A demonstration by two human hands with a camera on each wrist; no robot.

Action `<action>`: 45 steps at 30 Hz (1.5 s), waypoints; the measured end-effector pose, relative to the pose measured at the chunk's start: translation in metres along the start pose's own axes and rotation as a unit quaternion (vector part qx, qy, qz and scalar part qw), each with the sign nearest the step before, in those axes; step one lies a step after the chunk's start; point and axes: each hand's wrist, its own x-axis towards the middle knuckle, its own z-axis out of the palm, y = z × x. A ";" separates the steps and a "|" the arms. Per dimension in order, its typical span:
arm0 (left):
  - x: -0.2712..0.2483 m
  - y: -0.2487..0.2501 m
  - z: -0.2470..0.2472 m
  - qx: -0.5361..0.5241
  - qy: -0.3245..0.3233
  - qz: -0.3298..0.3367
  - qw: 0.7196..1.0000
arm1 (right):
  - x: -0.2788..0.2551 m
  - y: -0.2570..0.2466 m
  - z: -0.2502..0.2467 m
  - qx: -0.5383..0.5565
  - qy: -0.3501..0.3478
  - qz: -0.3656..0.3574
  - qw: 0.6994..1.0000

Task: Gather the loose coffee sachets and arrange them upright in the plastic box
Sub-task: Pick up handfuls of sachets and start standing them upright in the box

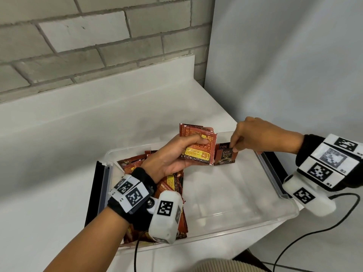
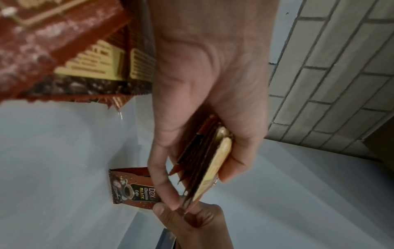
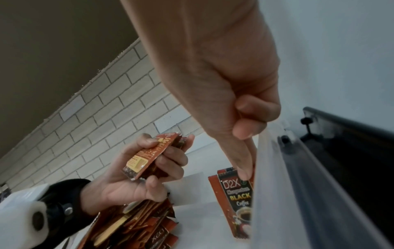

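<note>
A clear plastic box [image 1: 216, 235] sits on the white counter. My left hand [image 1: 198, 148] [image 2: 199, 190] [image 3: 162, 161] grips a stack of red-brown coffee sachets [image 1: 198, 132] [image 2: 204, 160] [image 3: 145, 160] above the middle of the box. At the far right corner of the box my right hand [image 1: 233, 147] [image 3: 245, 175] [image 2: 170, 210] pinches the top of an upright "D2X Black Coffee" sachet [image 1: 225, 157] [image 2: 132, 187] [image 3: 236, 202]. That sachet stands against the box wall with another behind it. A loose pile of sachets [image 1: 170, 183] [image 3: 138, 224] fills the left part of the box.
Black latch flaps hang at the box's left end [image 1: 94, 193] and right end [image 1: 275, 167]. A brick wall [image 1: 78, 46] runs behind the counter and a white panel [image 1: 284, 65] stands at the right. The counter's edge passes close to the box's front. A black cable [image 1: 294, 242] hangs there.
</note>
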 end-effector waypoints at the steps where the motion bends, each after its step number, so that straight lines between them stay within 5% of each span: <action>1: 0.000 0.000 0.000 0.002 -0.005 -0.003 1.000 | 0.000 -0.001 0.001 -0.011 0.005 -0.001 1.000; 7: -0.003 0.000 0.000 -0.013 -0.040 -0.029 0.999 | 0.000 0.000 0.002 -0.016 0.029 -0.002 0.999; 23: -0.003 0.004 0.002 -0.027 -0.030 0.029 0.999 | -0.002 0.000 0.003 0.001 0.047 0.003 0.999; 28: -0.004 0.002 -0.001 -0.027 -0.038 0.021 0.999 | -0.007 0.004 -0.008 0.083 0.048 0.010 0.995; 36: 0.000 0.001 -0.002 -0.016 -0.033 0.042 0.998 | -0.039 -0.021 -0.019 0.395 0.039 0.015 0.918; 45: -0.003 -0.002 0.000 -0.026 -0.108 0.028 0.993 | -0.041 -0.042 0.013 0.463 0.105 -0.018 0.880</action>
